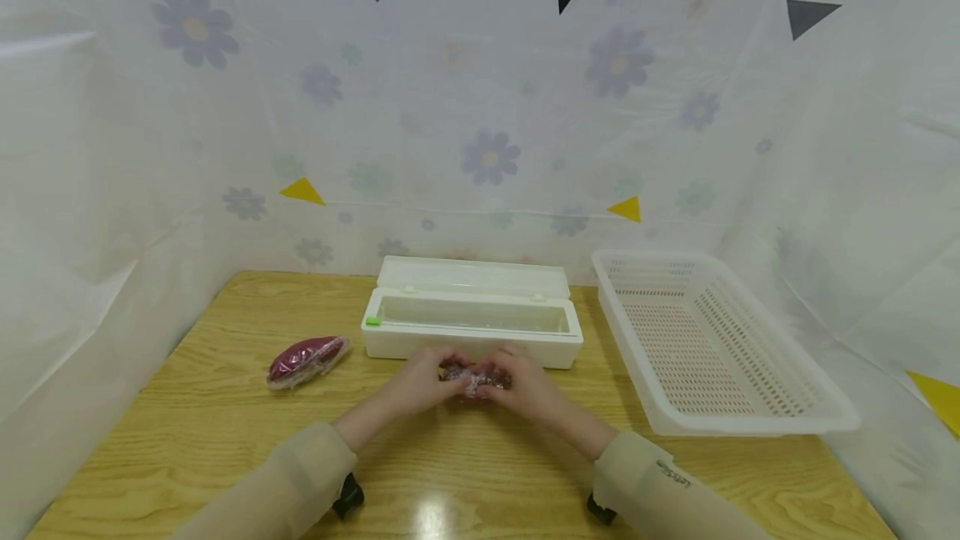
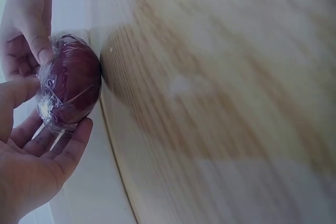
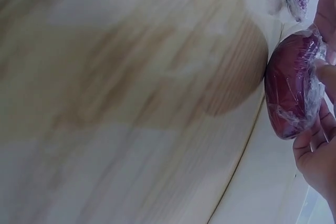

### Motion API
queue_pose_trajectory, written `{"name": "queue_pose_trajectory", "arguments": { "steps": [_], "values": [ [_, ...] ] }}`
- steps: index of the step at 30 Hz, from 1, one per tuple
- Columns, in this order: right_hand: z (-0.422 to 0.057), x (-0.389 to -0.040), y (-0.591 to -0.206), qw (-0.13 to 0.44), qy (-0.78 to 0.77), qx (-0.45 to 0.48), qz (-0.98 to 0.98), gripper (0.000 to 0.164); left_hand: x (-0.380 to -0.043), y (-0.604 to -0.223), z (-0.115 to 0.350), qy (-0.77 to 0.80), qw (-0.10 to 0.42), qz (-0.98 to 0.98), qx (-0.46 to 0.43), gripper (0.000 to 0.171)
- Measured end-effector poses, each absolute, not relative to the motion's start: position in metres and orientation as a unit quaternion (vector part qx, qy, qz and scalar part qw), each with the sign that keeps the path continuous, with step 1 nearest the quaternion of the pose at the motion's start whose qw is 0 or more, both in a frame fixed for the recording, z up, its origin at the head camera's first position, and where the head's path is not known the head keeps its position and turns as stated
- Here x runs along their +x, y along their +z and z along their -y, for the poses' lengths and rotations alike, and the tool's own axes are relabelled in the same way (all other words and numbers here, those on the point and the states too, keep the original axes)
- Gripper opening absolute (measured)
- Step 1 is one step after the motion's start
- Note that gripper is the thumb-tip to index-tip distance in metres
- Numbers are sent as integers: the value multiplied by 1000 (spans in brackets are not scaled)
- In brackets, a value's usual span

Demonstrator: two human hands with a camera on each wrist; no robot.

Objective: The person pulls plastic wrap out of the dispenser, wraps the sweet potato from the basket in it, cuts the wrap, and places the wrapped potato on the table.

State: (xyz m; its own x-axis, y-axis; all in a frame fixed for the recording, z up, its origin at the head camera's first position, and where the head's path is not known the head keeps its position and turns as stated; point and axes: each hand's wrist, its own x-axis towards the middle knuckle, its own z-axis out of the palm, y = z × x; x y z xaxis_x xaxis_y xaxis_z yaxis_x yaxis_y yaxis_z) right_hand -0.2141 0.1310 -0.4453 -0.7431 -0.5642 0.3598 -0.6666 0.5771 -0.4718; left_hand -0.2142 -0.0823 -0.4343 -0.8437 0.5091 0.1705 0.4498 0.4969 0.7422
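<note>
Both hands meet around a dark red sweet potato [image 2: 77, 80] wrapped in clear cling film, low over the table in front of the white box. My left hand [image 1: 422, 376] grips one end, its fingers beneath and thumb on top in the left wrist view. At the other end my right hand [image 1: 528, 386] holds it, thumb pressing the crumpled film [image 3: 314, 85]. In the head view the hands partly hide the sweet potato. A second film-wrapped sweet potato [image 1: 306, 361] lies on the table to the left.
A long white cling film box [image 1: 468, 343] with its lid raised and a green slider [image 1: 372, 321] stands just behind the hands. To the right is a white perforated basket [image 1: 637, 348]. The wooden table [image 1: 225, 440] ends at a patterned white curtain [image 1: 420, 123].
</note>
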Motion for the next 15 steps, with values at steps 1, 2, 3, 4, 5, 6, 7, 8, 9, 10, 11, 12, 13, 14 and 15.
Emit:
{"name": "queue_pose_trajectory", "arguments": {
  "steps": [1, 2, 3, 4, 5, 6, 7, 8, 9, 10, 11, 12, 13, 14, 15],
  "values": [
    [-131, -214, -445, 86, 302, 345, 885, 29, -214, -435, 82, 415, 33, -865, 278, 21],
    [-132, -214, -445, 88, 304, 343, 884, 31, -215, -435, 82, 413, 30, -866, 281, 21],
    [-133, -213, -445, 90, 307, 341, 884, 32, -215, -435, 82, 413, 29, -865, 283, 21],
    [-134, -213, -445, 92, 309, 339, 884, 34, -215, -435, 82, 413, 29, -865, 284, 21],
    [-136, -213, -445, 95, 310, 337, 884, 35, -215, -435, 82, 412, 26, -864, 290, 21],
    [-137, -212, -445, 97, 311, 337, 883, 36, -214, -435, 83, 411, 22, -862, 297, 20],
    [-139, -212, -444, 101, 307, 338, 884, 37, -214, -435, 83, 409, 20, -861, 302, 20],
    [-140, -211, -444, 105, 302, 339, 885, 38, -213, -434, 83, 405, 17, -861, 308, 20],
    [-142, -211, -444, 106, 298, 338, 886, 39, -213, -434, 83, 402, 16, -861, 312, 20],
    [-143, -211, -444, 109, 291, 340, 888, 40, -212, -434, 84, 398, 14, -861, 317, 20],
    [-144, -211, -445, 111, 286, 342, 888, 41, -211, -434, 84, 395, 13, -861, 321, 20],
    [-145, -211, -445, 110, 285, 344, 888, 40, -211, -434, 84, 392, 13, -862, 321, 20],
    [-146, -211, -445, 108, 283, 345, 888, 39, -211, -434, 84, 390, 15, -863, 320, 21],
    [-147, -211, -446, 105, 283, 345, 889, 38, -210, -433, 85, 388, 16, -864, 321, 21],
    [-148, -211, -446, 100, 283, 344, 890, 37, -210, -433, 85, 388, 17, -864, 320, 21]
  ]
}}
